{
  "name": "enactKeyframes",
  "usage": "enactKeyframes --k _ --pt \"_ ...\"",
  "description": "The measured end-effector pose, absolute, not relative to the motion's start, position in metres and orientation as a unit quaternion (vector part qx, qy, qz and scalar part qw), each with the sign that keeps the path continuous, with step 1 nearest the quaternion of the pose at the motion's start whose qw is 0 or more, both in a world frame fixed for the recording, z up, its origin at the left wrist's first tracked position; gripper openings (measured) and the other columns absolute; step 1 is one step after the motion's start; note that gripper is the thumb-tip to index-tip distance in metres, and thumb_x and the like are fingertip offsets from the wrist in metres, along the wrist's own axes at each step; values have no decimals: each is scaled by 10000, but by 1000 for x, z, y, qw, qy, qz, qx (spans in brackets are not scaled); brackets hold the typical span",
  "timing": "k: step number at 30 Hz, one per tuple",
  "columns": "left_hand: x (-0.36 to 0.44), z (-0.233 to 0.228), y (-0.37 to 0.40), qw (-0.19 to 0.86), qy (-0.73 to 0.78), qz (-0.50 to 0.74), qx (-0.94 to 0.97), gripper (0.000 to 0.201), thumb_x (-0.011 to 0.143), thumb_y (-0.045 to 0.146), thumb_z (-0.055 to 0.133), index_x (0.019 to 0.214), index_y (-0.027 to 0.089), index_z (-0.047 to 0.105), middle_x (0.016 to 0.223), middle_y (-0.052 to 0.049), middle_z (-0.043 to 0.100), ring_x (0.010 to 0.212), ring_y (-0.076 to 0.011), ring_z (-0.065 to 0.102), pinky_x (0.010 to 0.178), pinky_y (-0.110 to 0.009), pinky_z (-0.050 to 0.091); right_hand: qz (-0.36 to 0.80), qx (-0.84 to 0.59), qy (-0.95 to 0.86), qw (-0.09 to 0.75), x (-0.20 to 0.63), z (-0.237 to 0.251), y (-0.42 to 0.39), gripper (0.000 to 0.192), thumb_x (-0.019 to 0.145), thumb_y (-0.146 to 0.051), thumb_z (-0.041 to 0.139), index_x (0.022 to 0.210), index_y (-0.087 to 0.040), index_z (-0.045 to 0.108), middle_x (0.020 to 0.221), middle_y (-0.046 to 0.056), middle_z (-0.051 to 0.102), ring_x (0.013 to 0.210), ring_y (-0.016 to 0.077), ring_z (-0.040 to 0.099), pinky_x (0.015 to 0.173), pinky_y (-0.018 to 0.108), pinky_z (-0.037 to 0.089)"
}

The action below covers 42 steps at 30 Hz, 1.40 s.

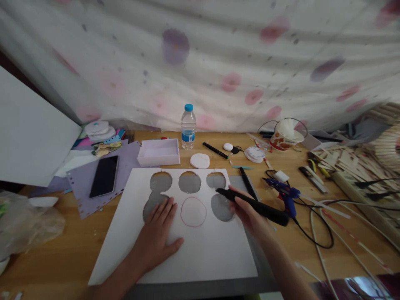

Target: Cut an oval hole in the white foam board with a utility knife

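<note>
Table [78,250] carries white foam sheet [193,246], five round holes cut, one circle drawn; left hand [158,237] flat, open on sheet; right hand [250,216] gripping black cutter [253,205]; blue glue gun [286,195] and bottle [188,127] nearby.

A home craft corner, seen from above a wooden worktop [78,250]. A sheer curtain printed with pink and purple flowers [218,54] hangs across the whole top of the frame, as in a lived-in room. Craft supplies crowd the surface: a white foam sheet with round holes cut out [200,246] at centre, a blue glue gun [286,193] with its cable at right, a heap of wooden sticks [353,160] at far right, and paper scraps with purple card [83,177] at left. A water bottle [188,127] and a phone [104,176] lie among them.
</note>
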State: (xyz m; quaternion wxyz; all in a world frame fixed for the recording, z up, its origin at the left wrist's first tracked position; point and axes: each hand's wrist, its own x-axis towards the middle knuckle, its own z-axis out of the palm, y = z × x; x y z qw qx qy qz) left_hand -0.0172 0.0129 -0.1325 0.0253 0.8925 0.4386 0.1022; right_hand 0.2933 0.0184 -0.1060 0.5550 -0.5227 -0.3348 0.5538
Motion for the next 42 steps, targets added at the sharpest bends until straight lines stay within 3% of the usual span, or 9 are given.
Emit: enactKeyframes --k 4,7,10,16,21,25,32,37,42 --pt "3 -113 9 30 413 112 904 639 885 297 542 1480 143 369 1597 -122 267 1470 -278 255 1159 -447 320 645 -413 -366 529 270 -90 49 546 797 -570 506 1109 -171 711 843 95 700 795 234 646 768 378 533" --pt "19 -101 2 69 364 103 923 633 866 260 549 1470 161 390 1596 -106 270 1474 -250 253 1162 -413 327 650 -392 -391 521 262 -85 62 657 808 -618 359 1098 -146 712 808 120 704 719 246 644 711 400 535" --pt "36 -101 -6 129 297 55 944 726 840 339 592 1504 193 335 1611 -79 219 1485 -248 221 1191 -422 275 623 -420 -402 523 261 -88 64 615 858 -582 354 1110 -145 706 797 123 707 686 237 637 677 382 530" --pt "57 -120 -17 164 289 -13 943 901 795 388 644 1556 239 185 1631 -91 31 1500 -361 55 1185 -588 156 635 -436 -361 527 265 -99 64 509 882 -538 444 1137 -170 685 788 99 706 711 219 648 701 350 536" --pt "59 -128 -20 166 296 -13 941 923 785 396 640 1559 233 164 1633 -100 5 1501 -361 13 1184 -590 115 681 -412 -326 511 268 -95 68 529 869 -563 408 1137 -187 667 704 53 653 588 182 592 592 313 505" --pt "59 -129 -22 158 300 6 941 869 818 423 598 1556 231 179 1636 -97 20 1504 -350 7 1189 -573 74 700 -395 -332 494 271 -93 68 641 867 -614 297 1160 -167 651 778 89 665 655 207 613 619 339 513" --pt "60 -132 -24 147 300 37 942 769 899 534 484 1547 215 222 1637 -115 72 1502 -355 34 1184 -566 51 711 -367 -326 502 265 -95 63 423 858 -468 558 1170 -199 654 885 98 704 773 218 652 730 373 540" --pt "59 -134 -24 132 304 39 943 747 918 598 410 1532 200 261 1628 -141 133 1490 -385 71 1165 -577 39 678 -358 -357 534 260 -93 63 319 825 -434 668 1099 -271 665 824 41 680 752 185 627 651 305 523" --pt "88 -116 -30 37 264 68 961 596 971 419 388 1433 44 415 1546 -248 300 1446 -408 217 1145 -556 65 721 -326 -306 529 257 -89 76 352 791 -386 727 1117 -278 654 911 41 691 793 164 623 719 300 533"
